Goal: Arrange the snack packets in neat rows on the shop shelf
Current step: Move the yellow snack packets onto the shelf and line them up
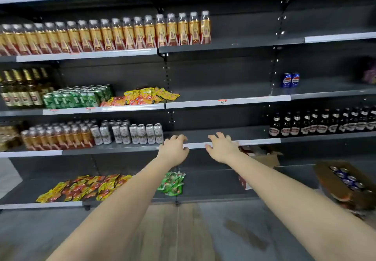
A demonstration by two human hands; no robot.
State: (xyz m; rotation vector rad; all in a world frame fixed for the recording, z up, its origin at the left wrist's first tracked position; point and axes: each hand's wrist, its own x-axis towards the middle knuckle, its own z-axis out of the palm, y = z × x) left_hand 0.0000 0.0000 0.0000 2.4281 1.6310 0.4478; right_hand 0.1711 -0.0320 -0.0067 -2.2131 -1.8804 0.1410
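The left hand (174, 148) and the right hand (221, 148) are hovering at the edge of the dark metal shelf (250, 133), both released, with fingers spread and holding nothing. Just below the left hand, small glossy green plastic snack packets (172, 183) are lying heaped. Lower to its left, yellow-red packets (85, 187) are lying scattered, and a yellow-orange packet pile (142, 95) is sitting above. They are probably light, soft and slippery, so pinching the flat sealed edges is seeming safest.
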